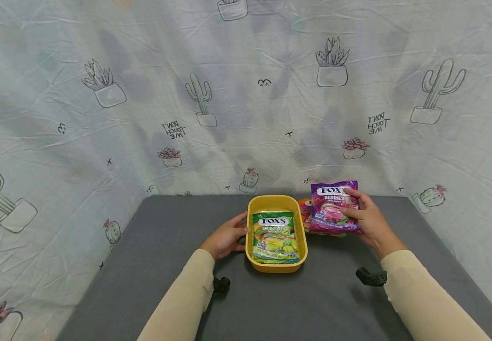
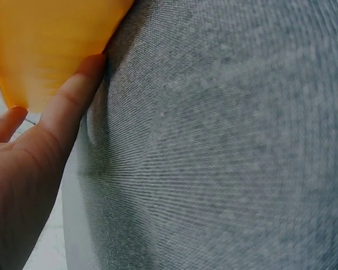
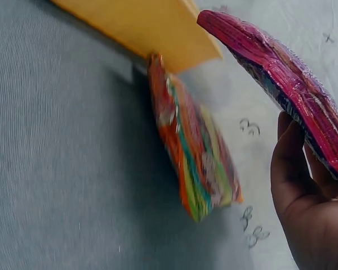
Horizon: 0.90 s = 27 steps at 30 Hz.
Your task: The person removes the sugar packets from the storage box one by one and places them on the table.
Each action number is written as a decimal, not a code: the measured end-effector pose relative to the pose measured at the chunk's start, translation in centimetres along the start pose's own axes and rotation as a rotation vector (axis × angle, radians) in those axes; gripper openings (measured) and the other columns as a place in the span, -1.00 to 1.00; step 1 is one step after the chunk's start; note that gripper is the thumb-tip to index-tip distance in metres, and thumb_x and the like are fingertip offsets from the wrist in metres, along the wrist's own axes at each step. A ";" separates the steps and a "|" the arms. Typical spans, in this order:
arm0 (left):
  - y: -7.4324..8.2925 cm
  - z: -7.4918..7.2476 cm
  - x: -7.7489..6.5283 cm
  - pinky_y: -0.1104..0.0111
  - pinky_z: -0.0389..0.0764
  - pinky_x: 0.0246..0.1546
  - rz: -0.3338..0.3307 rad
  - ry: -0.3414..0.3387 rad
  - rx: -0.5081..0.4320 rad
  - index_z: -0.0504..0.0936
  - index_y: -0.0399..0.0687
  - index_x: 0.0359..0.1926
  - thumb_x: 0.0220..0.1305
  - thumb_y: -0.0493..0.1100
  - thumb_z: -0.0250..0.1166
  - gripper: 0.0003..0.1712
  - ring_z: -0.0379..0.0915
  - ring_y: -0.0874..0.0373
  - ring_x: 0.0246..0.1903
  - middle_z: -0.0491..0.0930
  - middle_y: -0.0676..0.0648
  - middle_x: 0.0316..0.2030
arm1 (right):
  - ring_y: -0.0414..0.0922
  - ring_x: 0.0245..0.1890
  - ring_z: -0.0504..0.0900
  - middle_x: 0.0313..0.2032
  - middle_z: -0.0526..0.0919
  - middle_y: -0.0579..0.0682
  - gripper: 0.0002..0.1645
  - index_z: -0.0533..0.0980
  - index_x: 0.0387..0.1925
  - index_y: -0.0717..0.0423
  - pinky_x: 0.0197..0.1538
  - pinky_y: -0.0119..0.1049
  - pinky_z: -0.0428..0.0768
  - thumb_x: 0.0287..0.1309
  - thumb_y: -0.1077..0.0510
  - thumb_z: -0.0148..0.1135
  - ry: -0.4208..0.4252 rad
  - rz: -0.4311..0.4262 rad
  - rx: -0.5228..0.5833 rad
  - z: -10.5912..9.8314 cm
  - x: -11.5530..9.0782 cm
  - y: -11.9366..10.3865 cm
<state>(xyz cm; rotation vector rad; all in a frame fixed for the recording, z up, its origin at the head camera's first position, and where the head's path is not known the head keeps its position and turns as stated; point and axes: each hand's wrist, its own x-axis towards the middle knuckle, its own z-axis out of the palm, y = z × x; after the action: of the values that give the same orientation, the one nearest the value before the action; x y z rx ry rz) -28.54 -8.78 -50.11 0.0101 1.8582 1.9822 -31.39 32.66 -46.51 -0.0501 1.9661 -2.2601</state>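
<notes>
My right hand [image 1: 374, 225] pinches a purple candy bag [image 1: 330, 208] marked FOX'S Berries by its right side. In the right wrist view the bag [image 3: 293, 90] is raised off the table, with the thumb [image 3: 291, 152] on one face. Just beneath it, an orange and multicolour candy bag [image 3: 194, 146] lies on the table beside the tub. A yellow tub [image 1: 277, 268] stands at the table's middle, holding a green FOX'S Spring Tea bag [image 1: 274, 237]. My left hand [image 1: 227, 237] rests its fingertips against the tub's left outer wall, fingers fairly straight in the left wrist view.
The grey tabletop [image 1: 165, 237] runs back to a hanging white cloth [image 1: 237, 142] printed with cacti and potted plants. The same cloth rises at the left and right sides. A black wrist device [image 1: 371, 277] sits at the right cuff, another [image 1: 221, 284] at the left.
</notes>
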 end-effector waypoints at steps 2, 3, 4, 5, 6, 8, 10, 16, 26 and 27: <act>0.0 0.0 0.0 -0.18 0.65 0.15 0.001 0.002 -0.003 0.05 0.08 0.79 0.69 -0.26 0.16 -0.18 0.24 -0.20 0.53 0.17 -0.22 0.66 | -0.07 0.21 0.44 0.70 -0.12 0.17 -0.15 0.21 0.69 -0.23 0.00 -0.27 0.74 0.56 0.18 0.35 0.012 0.012 0.000 -0.6 0.1 0.2; -0.1 -0.1 0.0 -0.18 0.65 0.14 0.002 0.002 -0.005 0.05 0.08 0.79 0.69 -0.26 0.17 -0.18 0.25 -0.20 0.53 0.18 -0.22 0.65 | -0.07 0.21 0.44 0.71 -0.13 0.17 -0.15 0.21 0.68 -0.24 0.00 -0.27 0.74 0.56 0.17 0.35 0.015 0.017 -0.009 -0.9 0.1 0.3; -0.1 -0.1 0.1 -0.17 0.66 0.13 0.003 0.003 -0.006 0.05 0.08 0.78 0.69 -0.26 0.17 -0.18 0.26 -0.20 0.52 0.18 -0.22 0.65 | -0.06 0.21 0.43 0.71 -0.14 0.17 -0.15 0.21 0.69 -0.24 0.00 -0.26 0.74 0.56 0.17 0.36 0.017 0.019 -0.012 -1.1 0.1 0.4; -0.1 -0.1 0.1 -0.16 0.66 0.13 0.001 0.004 -0.010 0.06 0.10 0.78 0.69 -0.25 0.17 -0.18 0.27 -0.19 0.52 0.18 -0.21 0.65 | -0.06 0.21 0.44 0.72 -0.15 0.17 -0.14 0.21 0.69 -0.26 0.00 -0.26 0.75 0.56 0.16 0.36 0.021 0.023 -0.021 -1.4 0.1 0.5; -0.1 -0.1 0.1 -0.16 0.66 0.13 0.001 0.004 -0.011 0.06 0.10 0.78 0.69 -0.25 0.17 -0.18 0.27 -0.19 0.52 0.19 -0.21 0.65 | -0.06 0.21 0.44 0.72 -0.15 0.18 -0.14 0.21 0.69 -0.27 0.00 -0.26 0.75 0.55 0.16 0.37 0.027 0.027 -0.024 -1.7 0.2 0.7; -0.1 0.0 0.1 -0.16 0.67 0.13 0.003 0.003 -0.011 0.06 0.10 0.78 0.70 -0.25 0.17 -0.19 0.27 -0.20 0.51 0.19 -0.22 0.65 | -0.07 0.19 0.45 0.72 -0.17 0.18 -0.13 0.20 0.70 -0.27 0.00 -0.27 0.75 0.56 0.16 0.36 0.031 0.031 -0.031 -2.4 0.3 0.9; -0.1 0.0 0.1 -0.16 0.67 0.13 0.003 0.003 -0.009 0.06 0.09 0.78 0.70 -0.25 0.16 -0.19 0.27 -0.19 0.52 0.19 -0.22 0.65 | -0.09 0.16 0.47 0.72 -0.18 0.19 -0.12 0.18 0.71 -0.27 0.00 -0.26 0.75 0.57 0.16 0.35 0.030 0.037 -0.037 -3.1 0.4 1.1; -0.3 0.0 0.1 -0.18 0.66 0.13 0.006 0.009 -0.009 0.07 0.07 0.78 0.70 -0.26 0.15 -0.20 0.28 -0.20 0.51 0.20 -0.22 0.64 | -0.18 0.04 0.59 0.69 -0.19 0.24 -0.15 0.16 0.72 -0.27 -0.01 -0.22 0.76 0.61 0.16 0.28 0.002 0.042 -0.053 -4.9 0.7 1.7; -0.3 0.1 0.1 -0.17 0.65 0.14 0.017 0.000 0.000 0.03 0.06 0.79 0.70 -0.25 0.15 -0.18 0.26 -0.20 0.52 0.17 -0.24 0.65 | -0.21 -0.09 0.68 0.67 -0.22 0.29 -0.18 0.20 0.68 -0.37 -0.05 -0.15 0.78 0.60 0.08 0.31 -0.002 0.082 -0.103 -7.3 0.4 1.7; -0.3 0.1 0.1 -0.17 0.65 0.14 0.018 -0.001 0.001 0.03 0.06 0.79 0.70 -0.26 0.14 -0.18 0.27 -0.20 0.52 0.17 -0.24 0.65 | -0.21 -0.10 0.68 0.66 -0.21 0.30 -0.19 0.21 0.68 -0.38 -0.05 -0.15 0.78 0.60 0.07 0.32 -0.001 0.084 -0.112 -7.5 0.4 1.8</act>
<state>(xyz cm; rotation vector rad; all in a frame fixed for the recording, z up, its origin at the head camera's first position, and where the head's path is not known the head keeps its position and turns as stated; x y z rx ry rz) -28.55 -8.63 -50.43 0.0289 1.8649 1.9926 -32.49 39.72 -49.35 0.0195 2.0522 -2.0969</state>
